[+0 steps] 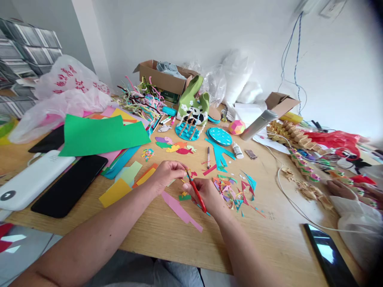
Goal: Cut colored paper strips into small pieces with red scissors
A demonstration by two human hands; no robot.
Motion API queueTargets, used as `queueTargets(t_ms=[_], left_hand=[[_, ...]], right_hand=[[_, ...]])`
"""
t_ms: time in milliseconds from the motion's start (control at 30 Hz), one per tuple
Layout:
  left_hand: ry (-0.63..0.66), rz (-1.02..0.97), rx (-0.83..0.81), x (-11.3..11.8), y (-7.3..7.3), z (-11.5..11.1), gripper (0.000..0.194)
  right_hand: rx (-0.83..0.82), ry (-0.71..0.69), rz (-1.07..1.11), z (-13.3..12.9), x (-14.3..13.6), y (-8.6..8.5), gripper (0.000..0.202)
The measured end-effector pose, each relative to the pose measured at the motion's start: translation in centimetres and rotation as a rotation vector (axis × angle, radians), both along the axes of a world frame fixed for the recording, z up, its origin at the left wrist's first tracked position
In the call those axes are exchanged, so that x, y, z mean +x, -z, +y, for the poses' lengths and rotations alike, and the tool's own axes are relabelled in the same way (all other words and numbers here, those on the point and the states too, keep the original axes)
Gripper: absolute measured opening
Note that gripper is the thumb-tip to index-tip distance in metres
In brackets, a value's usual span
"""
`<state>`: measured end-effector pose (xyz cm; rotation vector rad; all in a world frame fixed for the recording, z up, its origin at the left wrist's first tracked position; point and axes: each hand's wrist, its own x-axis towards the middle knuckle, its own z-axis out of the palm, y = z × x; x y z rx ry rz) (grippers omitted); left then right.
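Note:
My right hand (208,195) is closed round the handles of red scissors (198,193), whose blades point up and to the left. Just left of the blades, my left hand (169,174) pinches something too small to make out at its fingertips. Beneath the hands lie a pink paper strip (179,211) and a green scrap (184,197). Cut paper scraps (230,189) are spread to the right. Beyond the hands are several paper fish (176,147), a pile of tiny paper bits (147,154) and a pen (208,157).
Green paper (101,135) covers coloured sheets at left, near a power bank (36,179) and a black phone (70,185). Behind stand a panda bag (193,105) and a cardboard box (167,79). A white cable (287,195) crosses the right side, where another person's hand (339,191) shows.

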<state>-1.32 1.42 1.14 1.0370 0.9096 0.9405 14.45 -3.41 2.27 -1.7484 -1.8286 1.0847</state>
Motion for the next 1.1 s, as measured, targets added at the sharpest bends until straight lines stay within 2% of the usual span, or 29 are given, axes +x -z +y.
queueTargets(t_ms=[933,1100], left_hand=[[-0.014,-0.084,-0.079,-0.12,0.40,0.33,0.012],[-0.013,-0.052,-0.044,-0.01,0.15,0.18,0.011]], right_hand=[[-0.035,0.024,0.048,-0.10,-0.09,-0.12,0.045],[-0.020,0.011,0.047,-0.04,-0.08,-0.12,0.045]])
